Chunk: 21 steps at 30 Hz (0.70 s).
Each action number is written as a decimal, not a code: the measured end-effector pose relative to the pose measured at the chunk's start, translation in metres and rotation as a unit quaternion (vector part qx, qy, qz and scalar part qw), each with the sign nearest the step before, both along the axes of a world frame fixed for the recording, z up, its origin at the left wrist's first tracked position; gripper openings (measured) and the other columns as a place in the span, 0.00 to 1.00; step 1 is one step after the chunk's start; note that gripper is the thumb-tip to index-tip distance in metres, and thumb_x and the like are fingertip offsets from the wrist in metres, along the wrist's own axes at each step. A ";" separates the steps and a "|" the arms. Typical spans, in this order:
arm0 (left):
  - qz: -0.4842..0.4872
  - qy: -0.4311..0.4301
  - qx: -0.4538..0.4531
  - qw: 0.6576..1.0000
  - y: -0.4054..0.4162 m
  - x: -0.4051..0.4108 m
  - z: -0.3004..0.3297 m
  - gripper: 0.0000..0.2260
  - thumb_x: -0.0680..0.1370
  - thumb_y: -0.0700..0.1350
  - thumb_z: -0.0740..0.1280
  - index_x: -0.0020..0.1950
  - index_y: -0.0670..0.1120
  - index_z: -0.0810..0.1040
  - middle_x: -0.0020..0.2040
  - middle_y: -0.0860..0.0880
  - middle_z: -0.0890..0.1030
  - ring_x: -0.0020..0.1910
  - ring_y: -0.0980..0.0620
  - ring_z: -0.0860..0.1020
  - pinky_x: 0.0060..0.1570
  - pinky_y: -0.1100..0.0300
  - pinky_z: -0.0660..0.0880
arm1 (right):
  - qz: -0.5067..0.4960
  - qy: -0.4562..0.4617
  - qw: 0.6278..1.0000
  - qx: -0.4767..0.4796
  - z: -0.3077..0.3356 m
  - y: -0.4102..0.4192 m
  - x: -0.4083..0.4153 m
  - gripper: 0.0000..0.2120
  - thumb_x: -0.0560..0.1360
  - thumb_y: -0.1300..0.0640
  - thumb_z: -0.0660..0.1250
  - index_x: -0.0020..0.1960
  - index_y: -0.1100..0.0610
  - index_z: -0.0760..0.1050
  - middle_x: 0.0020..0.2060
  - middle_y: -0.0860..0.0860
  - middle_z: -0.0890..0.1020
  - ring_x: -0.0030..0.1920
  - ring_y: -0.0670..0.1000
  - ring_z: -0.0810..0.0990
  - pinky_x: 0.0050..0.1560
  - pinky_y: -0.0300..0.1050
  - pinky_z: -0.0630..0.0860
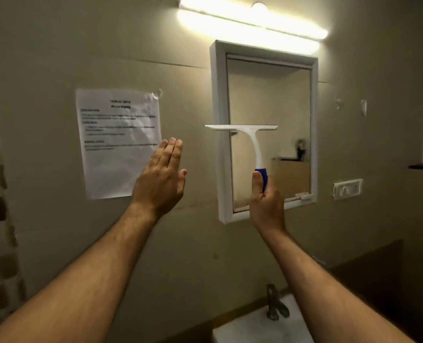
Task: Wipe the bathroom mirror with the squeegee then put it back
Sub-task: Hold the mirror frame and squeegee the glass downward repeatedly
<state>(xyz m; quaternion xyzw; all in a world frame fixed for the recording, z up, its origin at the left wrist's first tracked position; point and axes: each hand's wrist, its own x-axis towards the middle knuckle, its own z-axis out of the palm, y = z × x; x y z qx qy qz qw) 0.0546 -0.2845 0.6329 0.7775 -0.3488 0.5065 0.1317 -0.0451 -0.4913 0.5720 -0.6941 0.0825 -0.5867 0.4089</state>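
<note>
Right hand (267,204): raised in front of the lower part of the mirror, forearm reaching up from the lower right. Fingers curled round the blue grip of the squeegee, thumb laid straight up along the grip.

White plastic squeegee with a blue handle end (251,141): held upright, T-shaped, blade at the top and level. The blade spans the left side of the mirror frame and about half of the glass, at mid-height. Whether the blade touches the glass cannot be told.

White-framed rectangular wall mirror (267,95): mounted on the beige wall, below the lamp.

Left hand (162,177): raised, back toward the camera, fingers straight and close together pointing up, thumb out to the right. Holds nothing. It sits between the paper sheet and the mirror, overlapping the sheet's right edge; contact with the wall cannot be told.

Creased white printed paper sheet (116,139): fixed to the wall left of the mirror; text blurred.

Long lit tube lamp (250,23): above the mirror.

White wall switch plate (347,189): right of the mirror, near its lower corner.

White washbasin (257,325) with dark metal tap (274,305): at the bottom edge, below the mirror.
</note>
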 end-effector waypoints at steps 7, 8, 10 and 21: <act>-0.060 -0.044 -0.016 0.997 -0.064 0.022 0.053 0.25 0.83 0.47 0.55 0.79 0.43 0.54 0.78 0.43 0.58 0.77 0.47 0.55 0.73 0.53 0.59 | -0.001 -0.017 1.000 0.021 0.055 -0.053 0.030 0.21 0.80 0.38 0.52 0.46 0.54 0.72 0.32 0.48 0.75 0.30 0.45 0.73 0.30 0.38 0.66; -0.069 -0.040 -0.024 0.997 -0.073 0.025 0.059 0.25 0.83 0.47 0.55 0.79 0.43 0.55 0.78 0.43 0.58 0.77 0.47 0.55 0.73 0.53 0.58 | 0.002 -0.022 0.999 0.025 0.062 -0.059 0.034 0.20 0.79 0.38 0.52 0.46 0.53 0.72 0.32 0.48 0.75 0.30 0.46 0.73 0.31 0.39 0.68; -0.088 -0.030 -0.040 0.995 -0.091 0.036 0.073 0.25 0.83 0.47 0.56 0.78 0.44 0.56 0.78 0.43 0.58 0.77 0.47 0.56 0.73 0.52 0.59 | 0.012 -0.042 0.998 0.045 0.078 -0.070 0.042 0.20 0.79 0.38 0.53 0.42 0.51 0.73 0.31 0.49 0.75 0.30 0.48 0.74 0.30 0.43 0.70; -0.167 -0.020 -0.147 0.975 -0.159 0.086 0.132 0.23 0.85 0.51 0.51 0.79 0.45 0.55 0.77 0.45 0.60 0.75 0.47 0.62 0.70 0.52 0.64 | -0.045 -0.085 0.995 -0.007 0.165 -0.110 0.077 0.18 0.81 0.44 0.53 0.50 0.55 0.74 0.33 0.47 0.76 0.30 0.42 0.76 0.28 0.30 0.67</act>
